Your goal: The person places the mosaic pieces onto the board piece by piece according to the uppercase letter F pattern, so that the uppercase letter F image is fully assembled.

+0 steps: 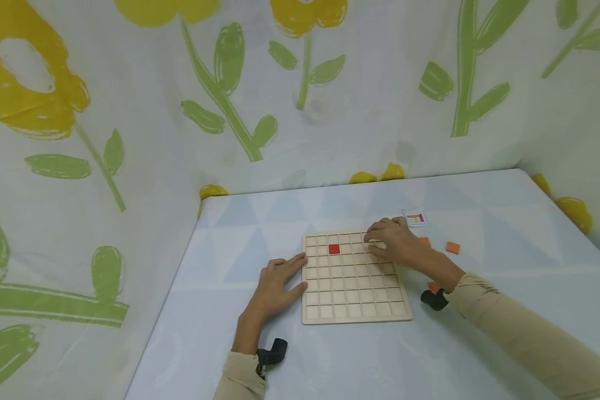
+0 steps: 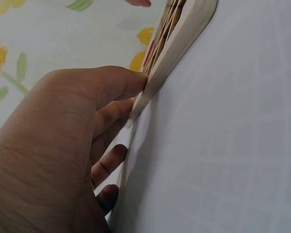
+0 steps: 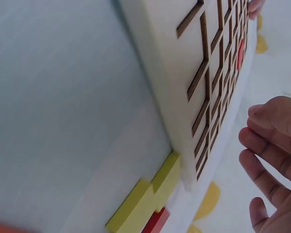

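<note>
On the small printed card (image 1: 415, 218) beyond your right hand (image 1: 397, 244) you can see a fine grid with yellow, orange and magenta blocks; any writing on it is too small to read. Your wooden board (image 1: 356, 280) lies flat on the pale blue tabletop (image 1: 350, 358), in front of you and between your hands. It is pale and square-cornered, cut into rows of square cells by narrow brown grooves, with a plain raised rim. One red tile (image 1: 334, 249) sits in the second row from the far edge, third cell from the left. Your left hand (image 1: 275, 289) has its fingers extended, thumb and fingertips touching the board's left edge. Your right hand is over the far right corner, fingers loosely bent, gripping nothing. Near it lie orange tiles (image 1: 453, 248); yellow pieces (image 3: 136, 206) and a red piece (image 3: 156, 221) are just beside the board.
</note>
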Demonstrator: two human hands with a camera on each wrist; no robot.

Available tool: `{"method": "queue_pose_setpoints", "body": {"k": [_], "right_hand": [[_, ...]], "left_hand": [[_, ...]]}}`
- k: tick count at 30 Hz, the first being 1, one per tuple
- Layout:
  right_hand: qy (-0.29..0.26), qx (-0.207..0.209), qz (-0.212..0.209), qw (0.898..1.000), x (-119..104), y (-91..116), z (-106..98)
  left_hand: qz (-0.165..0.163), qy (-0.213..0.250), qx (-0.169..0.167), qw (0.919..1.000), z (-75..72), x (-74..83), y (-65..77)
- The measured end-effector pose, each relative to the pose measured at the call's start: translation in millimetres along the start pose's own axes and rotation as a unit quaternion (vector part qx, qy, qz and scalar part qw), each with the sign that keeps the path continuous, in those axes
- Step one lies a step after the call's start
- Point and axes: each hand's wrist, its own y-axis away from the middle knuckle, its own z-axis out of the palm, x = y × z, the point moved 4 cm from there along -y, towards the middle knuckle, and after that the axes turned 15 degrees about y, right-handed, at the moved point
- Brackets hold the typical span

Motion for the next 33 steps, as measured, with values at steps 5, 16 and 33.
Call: {"method": "queue_pose_setpoints", "body": {"k": [5,16,33], "right_hand": [[-0.001,0.007,0.005,1.000,11.2,11.9,-4.3],[0.007,-0.014,0.042,0.999,32.9,31.5,-5.1],[0.020,-0.091,0.108,0.990,59.3,53.2,-4.7]], "left_hand": [[-0.002,0.002,0.002,1.0000,2.2,-1.9,-0.3],[-0.014,-0.002,-0.001,0.9999,2.3,-3.9,-0.2],[-0.016,0.001,0.001,0.9999,3.1,-4.2,-0.3]]}}
